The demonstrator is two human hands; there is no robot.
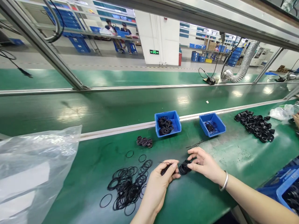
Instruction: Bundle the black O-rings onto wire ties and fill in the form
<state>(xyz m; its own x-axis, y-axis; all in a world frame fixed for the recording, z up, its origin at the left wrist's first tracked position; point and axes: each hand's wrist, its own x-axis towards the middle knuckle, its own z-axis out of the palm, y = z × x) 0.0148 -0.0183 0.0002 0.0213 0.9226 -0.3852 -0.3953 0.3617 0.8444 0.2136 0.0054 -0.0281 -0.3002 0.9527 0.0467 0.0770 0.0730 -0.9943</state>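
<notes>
My left hand (161, 183) is closed around thin black rubber rings (166, 169), partly hidden by my fingers. A thin dark strand sticks out past my left knuckles. Between my two hands is a round bundle of black rings (184, 168). My right hand (203, 164) has its thumb and forefinger at the right edge of this bundle, the other fingers loosely curved. Left of my hands, a loose pile of black rings (130, 186) is spread on the green tabletop (81, 186). A small stack of ring bundles (144, 141) lies beyond it.
A blue bin (178, 129) holds ring bundles; another blue bin (219, 133) holds thin dark strands. Black round parts (255, 126) are heaped at right, near another person's hand (296, 119). Clear plastic bag (58, 161) at left; blue crate (280, 189) at lower right. A metal frame (56, 62) spans behind.
</notes>
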